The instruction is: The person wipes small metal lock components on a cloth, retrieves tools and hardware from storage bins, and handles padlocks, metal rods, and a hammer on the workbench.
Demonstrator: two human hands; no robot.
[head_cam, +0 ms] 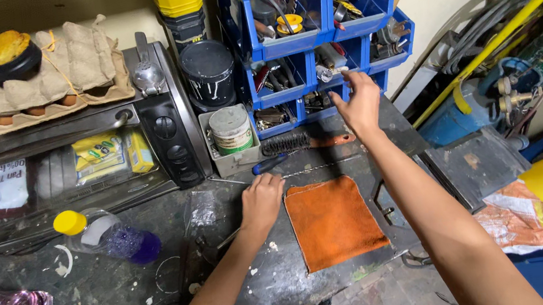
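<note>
Now our left hand [262, 200] rests as a loose fist on the dark workbench [131, 288], just beside the orange cloth [333, 223], holding nothing we can make out. Our right hand [359, 104] reaches with fingers spread and empty toward the blue storage bins [315, 54], above the wire brush [304, 142].

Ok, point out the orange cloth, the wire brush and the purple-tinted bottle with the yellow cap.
orange cloth [334, 221], head view, middle of the fabric
wire brush [285, 143], head view, on the dark bristles
purple-tinted bottle [116, 239], head view, on its clear body
</note>
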